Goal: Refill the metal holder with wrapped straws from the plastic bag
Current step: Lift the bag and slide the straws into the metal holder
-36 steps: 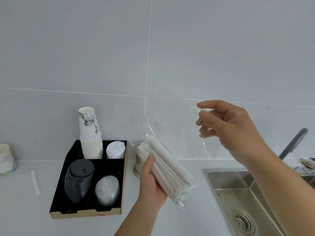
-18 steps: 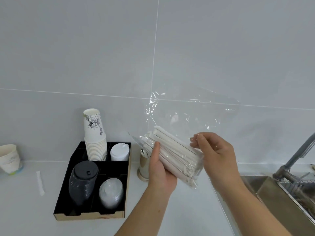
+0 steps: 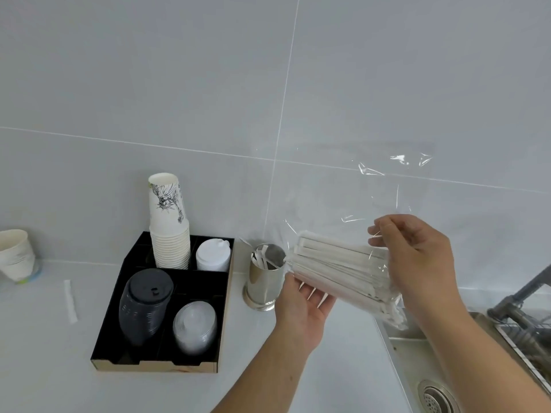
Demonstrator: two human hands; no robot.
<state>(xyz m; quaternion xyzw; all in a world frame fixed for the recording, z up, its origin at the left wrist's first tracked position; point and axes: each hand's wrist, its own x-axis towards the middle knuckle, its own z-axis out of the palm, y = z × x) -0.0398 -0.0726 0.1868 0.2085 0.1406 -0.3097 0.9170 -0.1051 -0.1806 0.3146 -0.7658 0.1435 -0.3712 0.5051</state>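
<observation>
A grey tiled wall is rising behind a pale counter [image 3: 328, 368], with a sink [image 3: 423, 368] set in at the right. In the head view, the only one given, a clear bag [image 3: 372, 210] of wrapped straws [image 3: 337, 269] is being held in the air just beside the metal holder [image 3: 264, 278], most likely so that the straws can be passed across with little travel.

The bag is being cradled from below by the left hand [image 3: 301, 311], palm up and fingers loosely spread, seemingly to carry the weight of the bundle and keep it level. The right end of the bundle is being gripped by the right hand [image 3: 417, 257], whose fingers [image 3: 378, 234] are being curled and pinched onto the film and the straw ends, apparently to work them free of the plastic. The loose upper part of the bag is being left to stand up against the wall.

The holder is standing upright on the counter beside a black tray [image 3: 161, 359] of cups and lids, and only a few straws are showing inside it, so the refill is judged barely begun. One stray wrapped straw [image 3: 70, 301] is lying on the counter to the left of the tray, near a paper cup [image 3: 16, 254].
</observation>
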